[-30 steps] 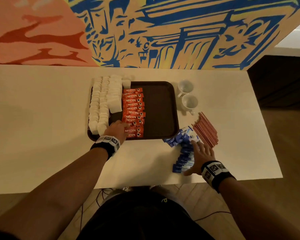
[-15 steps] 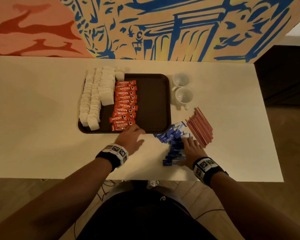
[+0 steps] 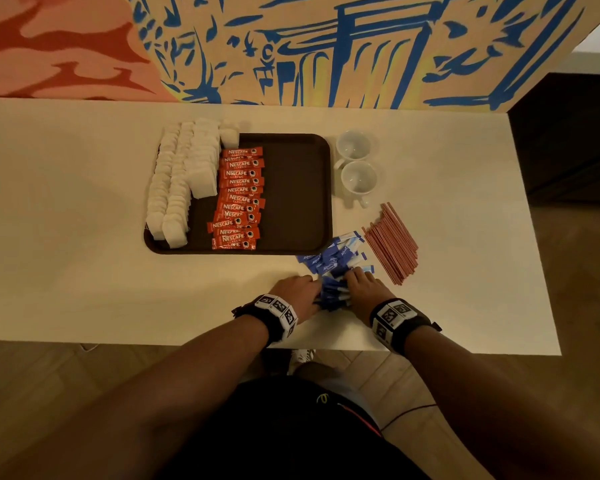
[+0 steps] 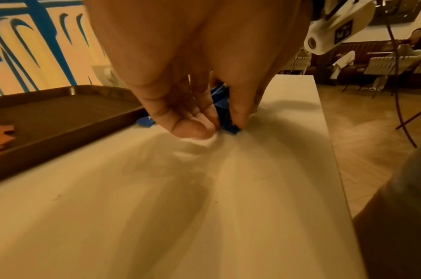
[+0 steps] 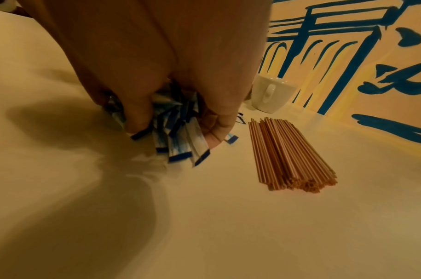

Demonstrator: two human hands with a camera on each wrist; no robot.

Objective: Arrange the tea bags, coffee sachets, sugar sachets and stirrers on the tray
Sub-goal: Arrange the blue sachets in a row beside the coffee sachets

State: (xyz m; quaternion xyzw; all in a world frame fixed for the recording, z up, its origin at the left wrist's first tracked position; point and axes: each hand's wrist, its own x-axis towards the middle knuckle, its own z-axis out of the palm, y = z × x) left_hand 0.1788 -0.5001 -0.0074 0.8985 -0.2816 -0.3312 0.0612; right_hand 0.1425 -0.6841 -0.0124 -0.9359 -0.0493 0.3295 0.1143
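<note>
White table [image 3: 66, 209] under a painted wall [image 3: 326, 46]: sugar being gathered beside a half-filled tray.

The brown tray [image 3: 298, 188] lies mid-table with tea bags [image 3: 184, 178] along its left side and coffee sachets [image 3: 239, 199] in a column beside them; its right half is bare. Two cups [image 3: 355, 168] stand just right of it, and stirrers [image 3: 392, 242] lie near right in a loose bundle. The sugar sachets [image 3: 335, 268] sit on the table off the tray's near right corner. The left hand [image 3: 297, 294] and right hand [image 3: 366, 289] squeeze the pile from both sides, fingers curled around it. Light, thin and slick, the sachets probably fan out and slip, so a firm squeeze across their middles seems best. The tray's raised rim stands between pile and bare space.
</note>
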